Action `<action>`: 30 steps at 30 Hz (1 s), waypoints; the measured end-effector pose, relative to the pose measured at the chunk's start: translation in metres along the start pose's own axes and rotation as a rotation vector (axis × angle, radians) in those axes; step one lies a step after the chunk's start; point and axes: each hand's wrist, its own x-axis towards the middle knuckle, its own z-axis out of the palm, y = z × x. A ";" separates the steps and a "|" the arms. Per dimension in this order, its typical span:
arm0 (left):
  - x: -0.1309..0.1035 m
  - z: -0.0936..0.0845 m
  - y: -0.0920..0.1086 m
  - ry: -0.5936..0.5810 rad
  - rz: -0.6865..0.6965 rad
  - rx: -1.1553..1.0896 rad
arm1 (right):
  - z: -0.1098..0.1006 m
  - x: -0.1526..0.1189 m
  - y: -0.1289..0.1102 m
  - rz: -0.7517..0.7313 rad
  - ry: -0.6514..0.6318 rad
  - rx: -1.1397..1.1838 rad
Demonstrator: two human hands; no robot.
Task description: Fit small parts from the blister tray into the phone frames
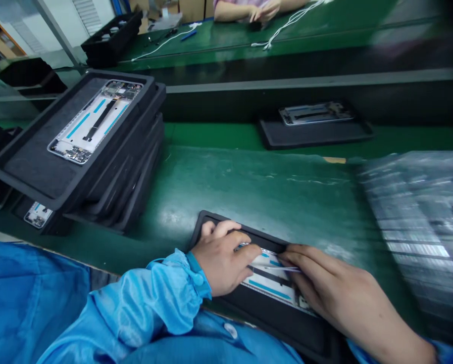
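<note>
In front of me an opened phone (271, 287) lies in a black tray (256, 313), its white inside with blue strips and a dark flat cable facing up. My left hand (226, 258) rests over the phone's left end, fingers bent and apart, some reaching the tray's far rim. Its thumb and forefinger are near the tip of thin metal tweezers (277, 268). Those tweezers are pinched in my right hand (332, 283), which lies over the phone's right end and points left. Both hands hide parts of the phone.
At left stands a stack of black trays (116, 187), with another opened phone (93, 121) on top. A further tray (317, 135) with a phone sits by the ledge. Clear plastic packaging (423, 217) lies right. Across the ledge are a person's hands (264, 12) and white cables (287, 28).
</note>
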 end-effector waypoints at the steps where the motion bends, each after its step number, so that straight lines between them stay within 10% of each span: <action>1: 0.000 0.000 0.000 0.005 -0.001 -0.003 | 0.000 0.001 -0.001 0.007 0.007 -0.011; 30: 0.001 -0.002 0.002 -0.019 -0.020 0.008 | 0.005 0.002 -0.017 0.019 0.057 -0.135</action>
